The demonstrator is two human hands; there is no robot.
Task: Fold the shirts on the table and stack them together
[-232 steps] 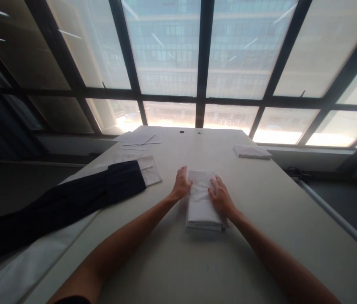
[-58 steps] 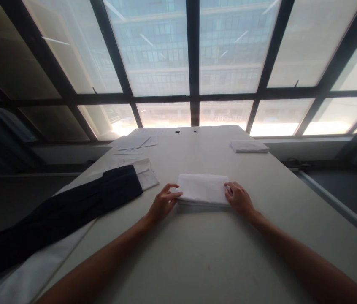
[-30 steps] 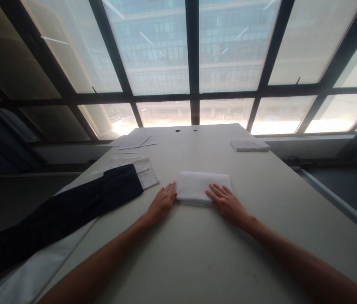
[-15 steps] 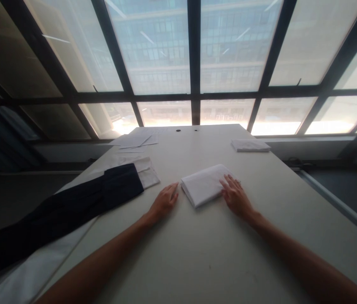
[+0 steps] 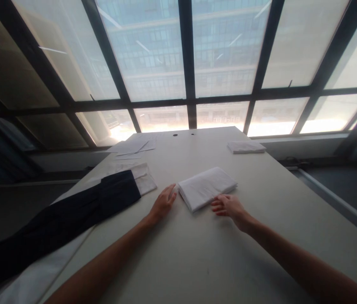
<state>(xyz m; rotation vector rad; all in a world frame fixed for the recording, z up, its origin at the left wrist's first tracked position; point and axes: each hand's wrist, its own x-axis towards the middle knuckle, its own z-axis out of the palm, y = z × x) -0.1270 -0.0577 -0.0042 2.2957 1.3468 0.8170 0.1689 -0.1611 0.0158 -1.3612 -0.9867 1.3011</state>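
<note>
A folded white cloth (image 5: 206, 185) lies at an angle on the white table (image 5: 172, 261) in front of me. My left hand (image 5: 163, 202) rests on the table just left of the cloth, its fingers stretched out and close to the cloth's left corner without holding it. By the cloth's near right edge is my right hand (image 5: 229, 207), fingers extended and apart, holding nothing. Its fingertips are at that edge; whether they touch it I cannot tell.
Dark navy cloth (image 5: 80, 215) stretches along the table's left side, over white fabric (image 5: 148, 179). Papers (image 5: 131, 147) lie at the far left. Another folded white cloth (image 5: 246, 146) sits at the far right. Large windows (image 5: 156, 50) rise behind the table.
My right hand has come off the top of the folded cloth, moving towards me and left to its near edge. My left hand has hardly moved. The view has tilted slightly.
</note>
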